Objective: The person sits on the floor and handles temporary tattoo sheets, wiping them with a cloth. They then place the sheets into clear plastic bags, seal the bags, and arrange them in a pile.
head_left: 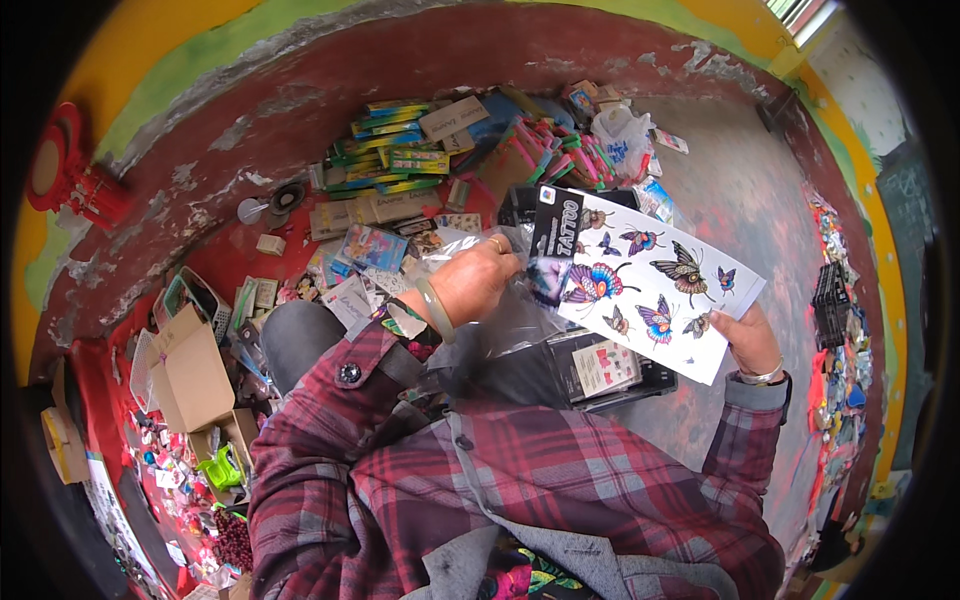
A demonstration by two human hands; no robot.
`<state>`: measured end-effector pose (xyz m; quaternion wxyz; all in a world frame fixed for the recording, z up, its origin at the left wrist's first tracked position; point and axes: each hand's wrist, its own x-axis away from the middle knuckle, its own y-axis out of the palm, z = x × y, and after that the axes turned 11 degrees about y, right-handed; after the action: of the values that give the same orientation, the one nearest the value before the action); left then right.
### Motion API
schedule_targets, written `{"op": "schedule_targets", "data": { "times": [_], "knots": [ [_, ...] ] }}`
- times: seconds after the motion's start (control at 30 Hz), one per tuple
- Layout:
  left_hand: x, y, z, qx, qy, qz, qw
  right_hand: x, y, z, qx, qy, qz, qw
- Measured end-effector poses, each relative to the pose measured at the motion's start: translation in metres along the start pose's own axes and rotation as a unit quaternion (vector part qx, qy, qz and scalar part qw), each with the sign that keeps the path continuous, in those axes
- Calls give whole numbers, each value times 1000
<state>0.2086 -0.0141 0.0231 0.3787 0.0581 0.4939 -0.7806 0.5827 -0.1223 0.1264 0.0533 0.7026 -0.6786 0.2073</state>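
Note:
A white temporary tattoo sheet (660, 270) with colourful butterflies and a black header strip is tilted in front of me. My right hand (748, 340) grips its lower right edge, thumb on the printed face. To the left of the sheet, my left hand (470, 285) is closed, its fingers pinching a crumpled clear plastic bag (515, 325). Part of the bag passes behind the sheet's header side. Below the sheet, a small card with red pictures (606, 367) lies in a black crate (655, 380), which the sheet partly hides.
Boxes and colourful packs (395, 150) are stacked by the far wall, beside several pink and green items (560, 150) and a white plastic bag (625, 135). An open cardboard box (190, 370) stands at left. Loose goods line the right wall. A red stool (90, 185) is far left.

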Motion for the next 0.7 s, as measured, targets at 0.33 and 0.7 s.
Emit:
{"op": "schedule_targets", "data": {
  "times": [0.33, 0.7],
  "knots": [
    [0, 16, 7, 16, -32, 31, 999, 1, -9, -34, 143, 25, -50, 988],
    [7, 25, 3, 15, -76, 39, 996, -2, 2, -47, 222, 8, -38, 974]
  ]
}}
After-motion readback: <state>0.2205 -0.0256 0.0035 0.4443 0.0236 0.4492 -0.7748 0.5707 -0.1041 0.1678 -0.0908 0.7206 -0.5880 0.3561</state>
